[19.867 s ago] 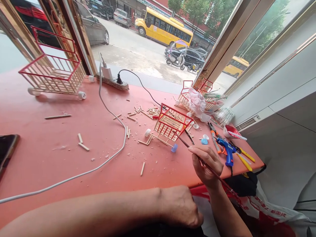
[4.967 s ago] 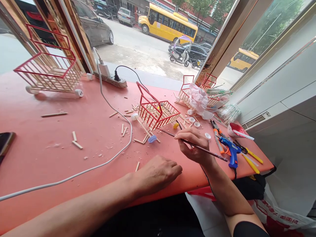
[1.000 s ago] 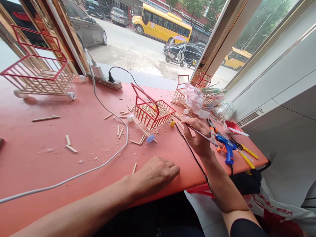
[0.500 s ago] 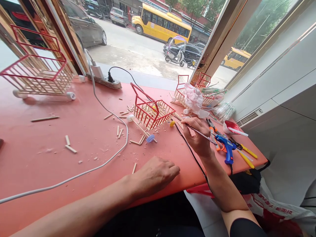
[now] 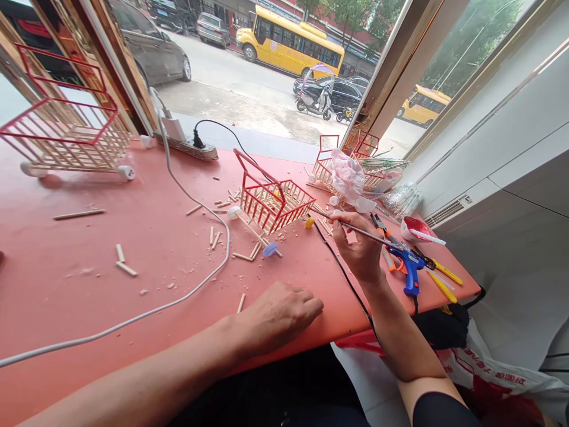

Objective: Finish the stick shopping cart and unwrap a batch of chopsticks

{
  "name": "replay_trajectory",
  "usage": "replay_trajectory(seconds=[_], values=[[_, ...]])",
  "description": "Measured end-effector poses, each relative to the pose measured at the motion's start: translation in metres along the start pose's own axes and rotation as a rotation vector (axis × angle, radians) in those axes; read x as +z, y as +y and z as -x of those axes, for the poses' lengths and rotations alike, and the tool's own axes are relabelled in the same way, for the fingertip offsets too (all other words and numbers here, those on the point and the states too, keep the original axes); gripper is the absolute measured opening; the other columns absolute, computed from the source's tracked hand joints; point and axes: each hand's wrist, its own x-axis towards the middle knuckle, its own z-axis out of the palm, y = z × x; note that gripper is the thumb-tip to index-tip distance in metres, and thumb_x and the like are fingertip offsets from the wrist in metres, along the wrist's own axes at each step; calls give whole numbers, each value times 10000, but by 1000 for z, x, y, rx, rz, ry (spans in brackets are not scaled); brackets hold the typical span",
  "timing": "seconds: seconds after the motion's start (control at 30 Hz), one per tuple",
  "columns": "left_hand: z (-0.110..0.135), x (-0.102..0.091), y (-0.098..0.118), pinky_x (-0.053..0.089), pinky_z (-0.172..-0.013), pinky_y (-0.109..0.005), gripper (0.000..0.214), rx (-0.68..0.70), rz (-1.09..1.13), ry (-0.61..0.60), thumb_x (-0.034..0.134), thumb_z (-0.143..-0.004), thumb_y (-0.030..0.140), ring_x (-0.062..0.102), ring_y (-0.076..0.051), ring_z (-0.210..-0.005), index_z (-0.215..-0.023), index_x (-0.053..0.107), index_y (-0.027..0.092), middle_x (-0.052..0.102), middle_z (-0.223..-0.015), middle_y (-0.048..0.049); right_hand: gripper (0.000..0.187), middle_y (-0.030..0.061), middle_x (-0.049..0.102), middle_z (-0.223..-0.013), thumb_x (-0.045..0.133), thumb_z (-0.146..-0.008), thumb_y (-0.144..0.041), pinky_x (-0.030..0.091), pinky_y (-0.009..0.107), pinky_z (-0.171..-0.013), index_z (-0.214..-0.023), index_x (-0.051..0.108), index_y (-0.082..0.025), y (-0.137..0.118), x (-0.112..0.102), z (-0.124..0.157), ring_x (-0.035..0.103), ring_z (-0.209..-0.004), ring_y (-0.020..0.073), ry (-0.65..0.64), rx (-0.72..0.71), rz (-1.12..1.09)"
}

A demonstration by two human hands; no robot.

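Note:
My right hand pinches a thin paintbrush with its fingers closed. The brush's tip reaches the right corner of a small wooden-stick shopping cart; whether they touch I cannot tell. Red paint coats the cart's rim and handle, while its lower sticks are bare wood. Under it show a white wheel, a blue wheel and a yellow wheel. My left hand rests on the pink table near its front edge, fingers curled under, with nothing visible in it.
A larger red-rimmed cart stands at left. Stick offcuts lie scattered, and a white cable crosses the table. At right are a blue glue gun, pliers, a red paint cup and crumpled tissue.
The paintbrush has shifted up and left, its tip now at the cart's right corner, and it lies flatter. My left hand stays in place.

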Motion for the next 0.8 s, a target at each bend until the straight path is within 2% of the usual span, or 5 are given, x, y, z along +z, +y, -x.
replay_trajectory(seconds=[0.2,0.43,0.67,0.8], values=[[0,-1,0,278,-574,-342,301,-3,10,-13,452,-1037,20,482,-148,-586,-813,534,202,645,-735,0,144,59,852,-1012,635,-1077,-267,616,327,-718,-1080,776,-237,3,1,1,805,-901,207,-2,78,-7],[0,0,0,285,-586,-333,284,-2,8,-19,458,-1033,20,498,-150,-594,-830,526,206,646,-745,-1,125,50,853,-1013,649,-1068,-213,624,332,-756,-1086,770,-243,6,1,3,812,-932,218,39,41,6],[0,0,0,284,-576,-341,292,-1,11,-12,454,-1041,28,487,-152,-589,-822,522,208,632,-734,1,132,53,854,-1013,636,-1083,-276,664,376,-870,-1084,765,-251,3,3,3,820,-963,224,23,59,33],[0,2,0,282,-573,-342,290,0,17,-5,455,-1038,28,485,-150,-589,-820,517,209,625,-730,3,106,41,850,-971,656,-1070,-250,648,365,-855,-1050,759,-254,0,3,2,812,-933,216,6,40,7]])
